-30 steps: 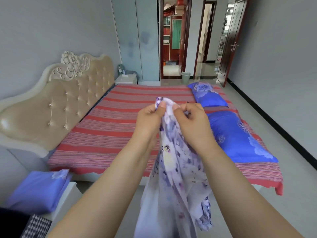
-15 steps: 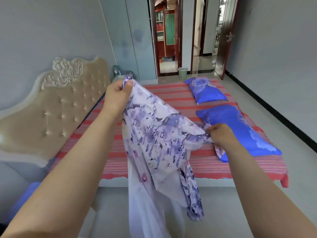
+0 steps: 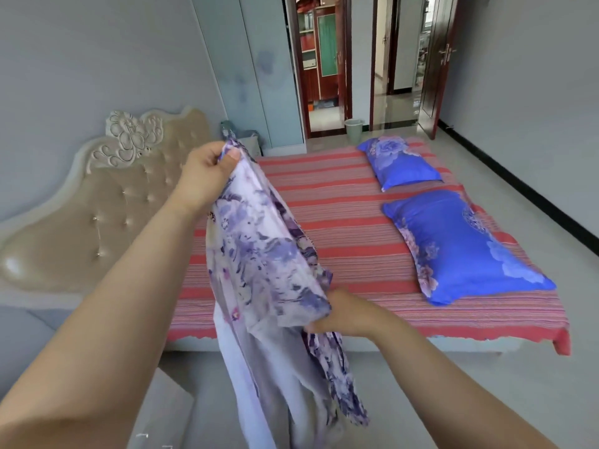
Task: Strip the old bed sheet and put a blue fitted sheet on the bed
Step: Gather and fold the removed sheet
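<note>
I hold a white sheet with a purple flower print (image 3: 259,254) up in front of me beside the bed. My left hand (image 3: 207,173) grips its top edge, raised near the headboard. Lower down, my right hand (image 3: 343,314) holds the cloth from underneath, its fingers hidden by the fabric. The rest of the sheet hangs down toward the floor. Behind it lies the bed (image 3: 356,228), covered by a red striped cloth. No plain blue fitted sheet shows in this view.
Two blue flowered pillows (image 3: 460,244) (image 3: 398,162) lie on the bed's right side. A padded beige headboard (image 3: 107,202) stands at left. A pale nightstand corner (image 3: 168,413) is at my lower left. A small bin (image 3: 354,127) sits by the open doorways. Grey floor runs along the bed's right.
My hands, together at the sheet's top a second ago, have spread apart. The left one rose toward the headboard; the right one dropped low along the cloth, opening it out.
</note>
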